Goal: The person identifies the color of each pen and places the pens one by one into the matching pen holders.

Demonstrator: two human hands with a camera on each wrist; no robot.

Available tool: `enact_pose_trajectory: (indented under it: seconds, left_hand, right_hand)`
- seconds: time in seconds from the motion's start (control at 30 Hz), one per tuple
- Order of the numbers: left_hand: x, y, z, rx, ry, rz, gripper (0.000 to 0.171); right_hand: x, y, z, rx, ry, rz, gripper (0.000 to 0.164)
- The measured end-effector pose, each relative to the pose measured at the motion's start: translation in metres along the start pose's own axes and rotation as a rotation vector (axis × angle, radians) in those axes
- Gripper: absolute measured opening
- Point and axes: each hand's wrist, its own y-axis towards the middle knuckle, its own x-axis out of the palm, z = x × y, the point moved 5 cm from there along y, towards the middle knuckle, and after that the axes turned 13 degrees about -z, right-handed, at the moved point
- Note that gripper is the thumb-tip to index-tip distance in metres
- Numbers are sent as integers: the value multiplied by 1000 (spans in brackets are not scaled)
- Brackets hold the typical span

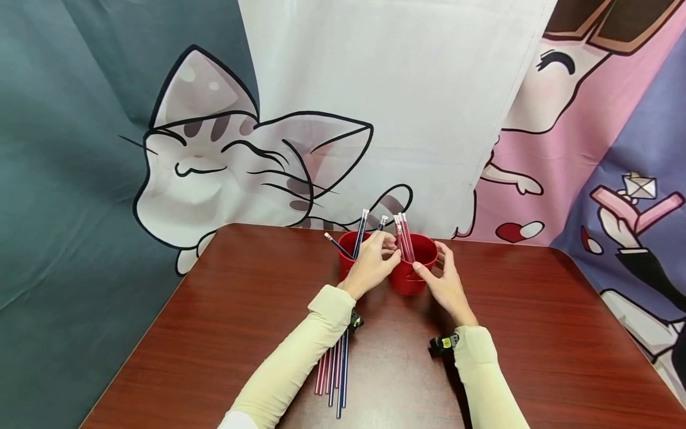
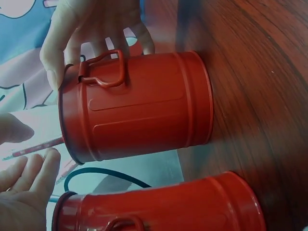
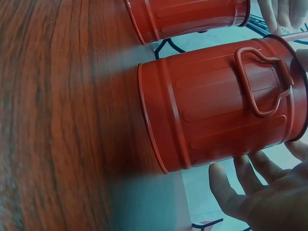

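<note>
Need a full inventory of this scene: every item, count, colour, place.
Table: 1, reddish brown, under everything
Left bucket: 1, red, upright on table
Right bucket: 1, red, upright beside the left one
Blue pencils: at least 3, dark blue, in left bucket
Pink pencils: at least 3, pink, in right bucket
Loose pencils: several, pink and dark blue, on table, partly hidden
Backdrop: panel count unclear, multicoloured with cartoon prints, behind table
Wrist cameras: 2, black, one per wrist
Sleeves: 2, pale yellow, on the arms
Left hand: 1, bare, by the pink pencils; grip unclear
Right hand: 1, bare, holding right bucket near its rim
</note>
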Motion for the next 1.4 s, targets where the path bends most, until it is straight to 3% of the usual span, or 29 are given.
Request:
enact_pose_trajectory:
  seconds: [0.23, 0.57, 0.73, 0.9, 1.03, 1.17, 1.3, 1.4]
  left_hand:
    - [-7, -9, 3, 68, 2, 6, 19]
    - [-22, -29, 13, 102, 33, -20, 15]
    - [-29, -43, 16, 91, 39, -76, 15]
    - [-37, -61, 6, 45, 58, -92, 17]
    - [-44, -74, -12, -50, 66, -84, 13]
    - [-54, -83, -33, -226, 111, -52, 19]
    - [-59, -87, -53, -428, 133, 11, 45]
    - [-61, -86, -65, -533, 97, 49, 66]
  right_hand:
    - [0, 2, 1, 7, -11, -2, 69]
    - [2, 2, 1, 1, 5, -7, 68]
    - [2, 2, 1, -2, 14, -8, 68]
    - [2, 1, 0, 5, 11, -15, 69]
    - [2, 0, -1, 10, 6, -13, 69]
    - [3, 0, 0, 20, 6, -15, 69]
    - [3, 0, 0, 29, 5, -16, 69]
    - [3, 0, 1, 28, 16, -13, 69]
